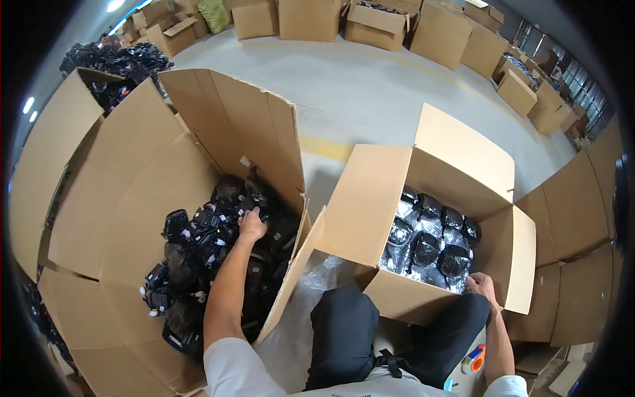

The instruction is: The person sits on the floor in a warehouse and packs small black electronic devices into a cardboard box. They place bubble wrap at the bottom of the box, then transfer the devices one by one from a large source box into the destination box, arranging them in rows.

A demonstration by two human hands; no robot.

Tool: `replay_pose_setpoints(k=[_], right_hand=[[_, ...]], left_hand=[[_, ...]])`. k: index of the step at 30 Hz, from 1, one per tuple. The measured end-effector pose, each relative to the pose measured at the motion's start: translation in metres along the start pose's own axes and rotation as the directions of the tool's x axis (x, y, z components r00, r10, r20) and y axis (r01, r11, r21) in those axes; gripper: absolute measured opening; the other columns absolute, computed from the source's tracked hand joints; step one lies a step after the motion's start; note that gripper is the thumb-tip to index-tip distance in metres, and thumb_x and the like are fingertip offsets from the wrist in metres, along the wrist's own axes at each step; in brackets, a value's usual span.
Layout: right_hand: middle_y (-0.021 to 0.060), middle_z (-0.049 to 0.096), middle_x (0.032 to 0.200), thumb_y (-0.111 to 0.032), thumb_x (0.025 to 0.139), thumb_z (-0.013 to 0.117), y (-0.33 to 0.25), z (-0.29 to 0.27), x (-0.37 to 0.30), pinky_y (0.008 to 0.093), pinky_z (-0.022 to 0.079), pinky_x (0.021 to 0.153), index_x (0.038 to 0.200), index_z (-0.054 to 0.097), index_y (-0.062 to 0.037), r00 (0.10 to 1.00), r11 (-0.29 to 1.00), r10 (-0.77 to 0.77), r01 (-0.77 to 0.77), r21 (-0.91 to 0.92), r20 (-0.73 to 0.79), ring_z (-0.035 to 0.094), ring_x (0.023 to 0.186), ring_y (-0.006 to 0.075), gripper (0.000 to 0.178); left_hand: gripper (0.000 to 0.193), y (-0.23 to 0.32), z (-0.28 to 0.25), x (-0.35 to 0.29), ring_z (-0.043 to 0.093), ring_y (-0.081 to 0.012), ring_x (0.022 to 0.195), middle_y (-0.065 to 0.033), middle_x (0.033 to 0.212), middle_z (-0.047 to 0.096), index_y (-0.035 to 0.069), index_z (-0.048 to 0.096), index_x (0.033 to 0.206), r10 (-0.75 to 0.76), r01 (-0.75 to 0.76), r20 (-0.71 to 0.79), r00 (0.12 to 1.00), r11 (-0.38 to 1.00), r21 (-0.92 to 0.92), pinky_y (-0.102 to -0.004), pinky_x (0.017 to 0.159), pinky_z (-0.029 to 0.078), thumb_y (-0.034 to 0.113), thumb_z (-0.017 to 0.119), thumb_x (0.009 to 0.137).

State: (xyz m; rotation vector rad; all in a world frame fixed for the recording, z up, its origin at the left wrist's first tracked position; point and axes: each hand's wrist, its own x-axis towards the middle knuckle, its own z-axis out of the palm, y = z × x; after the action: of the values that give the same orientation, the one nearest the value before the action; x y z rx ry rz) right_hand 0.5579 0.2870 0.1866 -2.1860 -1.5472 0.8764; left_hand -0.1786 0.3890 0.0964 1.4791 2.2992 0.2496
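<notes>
My left hand (pixel 253 225) reaches down into a large open carton (pixel 126 205) on the left, its fingers bent onto one of the black plastic parts (pixel 259 192) heaped there. Some heaped parts trail short wires and small white connectors. To the right stands a smaller open box (pixel 372 192), holding rows of rounded glossy black parts (pixel 454 260) on clear bubble wrap (pixel 397 259). At that box's near right corner, my right hand (pixel 481 287) is curled over the edge, with its fingertips partly hidden.
Clear plastic wrap (pixel 316 291) lies between the two boxes. Tape rolls (pixel 473 360) rest by my right leg. Another carton, heaped with black bagged items (pixel 119 61), stands far left. Several cartons (pixel 309 20) line the far floor, and more cardboard (pixel 575 198) rises on the right.
</notes>
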Motion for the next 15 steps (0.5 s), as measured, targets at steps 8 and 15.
replay_pose_setpoints(k=[8,15], right_hand=[[0.0197,0.067,0.073,-0.032,0.088,0.069,0.030,-0.011,0.010,0.0469,0.051,0.064,0.085,0.069,0.0019,0.990,0.952,-0.132,0.141,-0.272,0.049,0.065,0.066,0.0314,0.034],[0.0228,0.073,0.097,-0.032,0.092,0.069,0.014,-0.018,0.001,0.0447,0.055,0.082,0.106,0.074,0.0005,0.997,0.986,-0.081,0.080,-0.150,0.000,0.072,0.091,0.0348,0.036]], left_hand=[[0.055,0.001,0.024,-0.008,0.054,-0.0385,0.129,-0.0185,0.132,0.061,0.006,0.057,0.133,0.259,-0.245,-0.164,0.952,0.964,0.105,-0.0445,0.107,0.046,0.010,0.078,0.082],[0.004,-0.038,0.023,-0.040,0.053,-0.0296,0.079,-0.0118,0.089,0.055,0.002,0.055,0.092,0.251,-0.274,-0.300,0.920,0.961,-0.035,-0.0387,0.074,0.046,0.004,0.057,0.090]])
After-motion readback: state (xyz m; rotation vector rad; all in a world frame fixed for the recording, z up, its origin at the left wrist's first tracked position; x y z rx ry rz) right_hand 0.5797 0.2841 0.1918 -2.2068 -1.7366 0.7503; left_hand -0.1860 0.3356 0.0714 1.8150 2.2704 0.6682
